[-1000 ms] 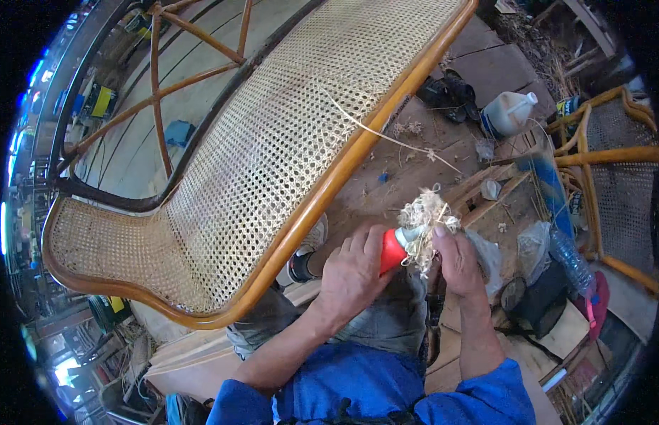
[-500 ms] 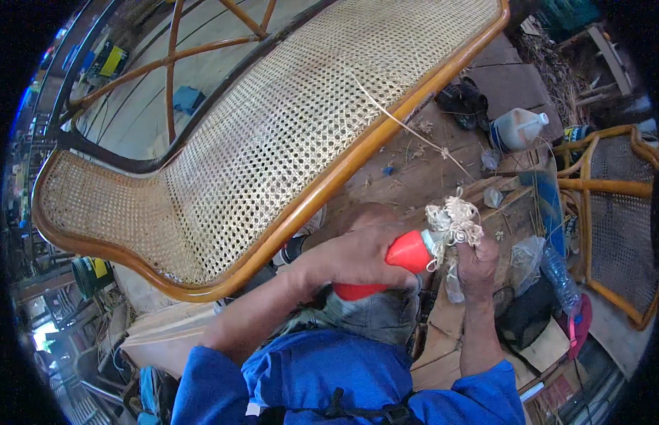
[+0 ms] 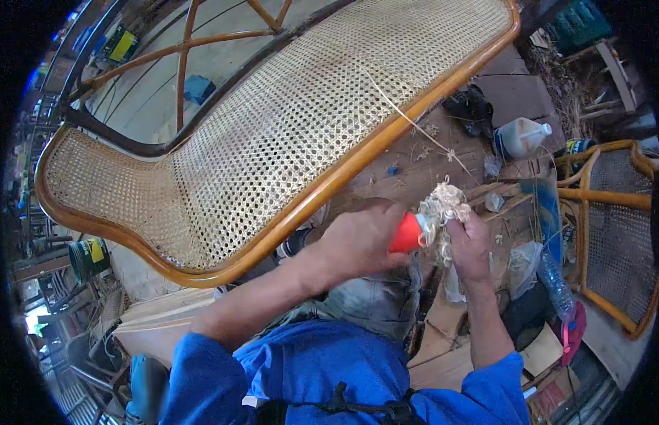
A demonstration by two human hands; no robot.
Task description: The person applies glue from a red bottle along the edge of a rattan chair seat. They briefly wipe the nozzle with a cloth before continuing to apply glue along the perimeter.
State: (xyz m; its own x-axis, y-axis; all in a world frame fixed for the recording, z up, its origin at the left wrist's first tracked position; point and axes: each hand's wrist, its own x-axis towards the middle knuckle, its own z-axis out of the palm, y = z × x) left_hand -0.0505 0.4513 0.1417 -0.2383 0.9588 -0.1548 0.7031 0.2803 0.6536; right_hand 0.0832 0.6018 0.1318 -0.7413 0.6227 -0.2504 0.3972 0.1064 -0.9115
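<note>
My left hand (image 3: 361, 237) is wrapped round a red bottle (image 3: 406, 234), tipped with its pale neck toward the right. In my right hand (image 3: 471, 248) is a tangled wad of cream fibre strands (image 3: 444, 205), pinched by thumb and fingers and touching the bottle's neck. The mouth of the bottle is hidden behind the strands. Beyond my hands lies a long rattan seat with a woven cane panel (image 3: 273, 134) and a glossy brown frame (image 3: 358, 163). One loose cane strand (image 3: 407, 120) trails from the panel over the frame's edge.
A cloudy plastic jug (image 3: 521, 137) and dark shoes (image 3: 470, 110) stand on the wooden floor at right. Nearby are a clear plastic bottle (image 3: 556, 283), a plastic bag (image 3: 524, 265) and another rattan piece (image 3: 616, 212). A dark bucket (image 3: 88, 258) sits at left.
Both hands have shifted slightly. The red bottle has turned more level, and its neck is now more covered by the strands. The whole view has moved a little.
</note>
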